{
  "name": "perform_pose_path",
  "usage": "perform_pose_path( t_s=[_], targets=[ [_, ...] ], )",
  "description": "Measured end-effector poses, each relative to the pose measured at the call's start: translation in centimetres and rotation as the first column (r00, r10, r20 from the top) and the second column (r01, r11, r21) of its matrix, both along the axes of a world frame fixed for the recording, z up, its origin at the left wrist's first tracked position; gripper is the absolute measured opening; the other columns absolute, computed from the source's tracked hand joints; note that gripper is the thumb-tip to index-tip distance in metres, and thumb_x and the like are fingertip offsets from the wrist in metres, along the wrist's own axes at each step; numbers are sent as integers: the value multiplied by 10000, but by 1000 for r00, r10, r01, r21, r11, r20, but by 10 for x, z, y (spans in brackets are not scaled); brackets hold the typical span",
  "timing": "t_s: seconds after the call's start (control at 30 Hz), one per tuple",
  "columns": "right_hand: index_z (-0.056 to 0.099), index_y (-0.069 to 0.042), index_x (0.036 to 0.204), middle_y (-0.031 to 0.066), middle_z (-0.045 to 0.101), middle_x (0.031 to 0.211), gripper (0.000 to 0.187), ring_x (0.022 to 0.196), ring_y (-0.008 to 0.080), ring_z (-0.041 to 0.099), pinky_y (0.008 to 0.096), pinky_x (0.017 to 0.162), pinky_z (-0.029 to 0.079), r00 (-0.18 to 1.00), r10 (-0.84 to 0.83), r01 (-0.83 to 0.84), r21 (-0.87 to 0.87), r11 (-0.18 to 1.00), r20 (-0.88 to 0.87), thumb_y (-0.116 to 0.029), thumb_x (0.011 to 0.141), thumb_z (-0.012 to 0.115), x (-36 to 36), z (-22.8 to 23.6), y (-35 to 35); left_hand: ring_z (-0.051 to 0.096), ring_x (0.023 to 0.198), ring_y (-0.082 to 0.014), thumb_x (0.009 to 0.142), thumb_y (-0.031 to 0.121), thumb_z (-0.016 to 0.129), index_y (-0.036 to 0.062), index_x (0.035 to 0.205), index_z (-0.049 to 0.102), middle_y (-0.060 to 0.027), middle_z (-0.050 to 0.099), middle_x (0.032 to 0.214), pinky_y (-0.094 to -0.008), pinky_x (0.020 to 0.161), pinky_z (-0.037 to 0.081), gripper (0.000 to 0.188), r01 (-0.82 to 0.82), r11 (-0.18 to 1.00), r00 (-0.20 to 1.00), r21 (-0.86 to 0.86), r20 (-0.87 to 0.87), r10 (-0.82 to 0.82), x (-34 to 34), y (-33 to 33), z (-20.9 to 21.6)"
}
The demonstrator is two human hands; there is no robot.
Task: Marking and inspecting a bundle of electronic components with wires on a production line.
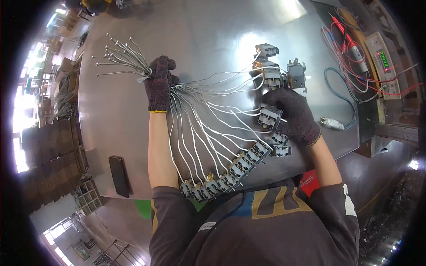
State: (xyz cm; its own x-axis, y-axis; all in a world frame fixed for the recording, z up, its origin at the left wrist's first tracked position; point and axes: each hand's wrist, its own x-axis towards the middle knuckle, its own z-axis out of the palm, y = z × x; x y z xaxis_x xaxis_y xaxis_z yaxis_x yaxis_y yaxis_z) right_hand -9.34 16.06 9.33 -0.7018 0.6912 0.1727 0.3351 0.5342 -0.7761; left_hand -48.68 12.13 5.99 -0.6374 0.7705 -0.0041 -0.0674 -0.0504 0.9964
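Note:
My left hand (160,83), in a dark knitted glove, is closed round a bundle of thin metal capillary tubes (122,60). Their bulb-tipped ends fan out at the far left. White-sleeved lengths (199,126) spread from the bundle to grey-and-black thermostats. My right hand (293,113), gloved alike, curls round one thermostat (269,117); its fingertips are partly hidden. Just beyond it lie another thermostat (272,76), one more at the back (267,49) and one to the right (296,74). Several more thermostats (228,181) form a curved row along the table edge near my body.
A black phone (119,176) lies on the metal table (213,40) at the left. On the right are a meter with a green display (382,62), red test probes (350,42) with leads, and a blue-grey cable with a pale plug (332,123). Brown cartons stand beyond the left edge.

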Motion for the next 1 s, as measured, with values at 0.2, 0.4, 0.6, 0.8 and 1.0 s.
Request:
perform_pose_path(
  t_s=[0.2,0.4,0.6,0.8,1.0],
  targets=[
    [743,-90,1335,114,802,1187,536,1012,194,785,353,932,625,987,-87,31,-369,929,-137,-256,854,910,-1,-8,-16,626,601,-144,1043,267,744,34,1136,728,-68,740,940,-317,543,542,252,56,997,997,-50,63,-53,-4,1,2],
    [710,-33,1362,135,800,1179,567,1074,220,758,371,982,599,987,-126,36,-632,774,-99,-310,894,869,5,3,-5,642,605,-153,1041,255,750,33,1154,725,-77,746,949,-317,535,538,250,77,997,995,-26,66,-75,0,-2,4],
    [729,-43,1329,211,789,1145,507,1060,360,761,437,950,592,993,-72,88,-163,983,97,-354,936,805,18,22,-1,665,617,-165,1044,253,748,37,1143,730,-79,752,960,-318,545,544,238,60,998,998,12,37,-60,2,-2,1],
    [804,-63,1038,148,769,840,364,739,370,743,454,708,573,959,-226,246,-112,963,169,-397,1026,660,24,25,7,654,657,-140,1047,251,744,44,1138,735,-67,752,974,-325,577,568,226,79,997,995,6,54,-79,-3,-2,-1],
    [740,-19,898,112,719,797,187,689,204,692,363,658,534,951,-309,274,444,853,6,-187,981,734,45,32,1,484,581,-65,1062,251,708,94,985,743,17,646,793,-310,553,484,179,29,998,999,63,37,-32,8,-2,-1]
  ],
)
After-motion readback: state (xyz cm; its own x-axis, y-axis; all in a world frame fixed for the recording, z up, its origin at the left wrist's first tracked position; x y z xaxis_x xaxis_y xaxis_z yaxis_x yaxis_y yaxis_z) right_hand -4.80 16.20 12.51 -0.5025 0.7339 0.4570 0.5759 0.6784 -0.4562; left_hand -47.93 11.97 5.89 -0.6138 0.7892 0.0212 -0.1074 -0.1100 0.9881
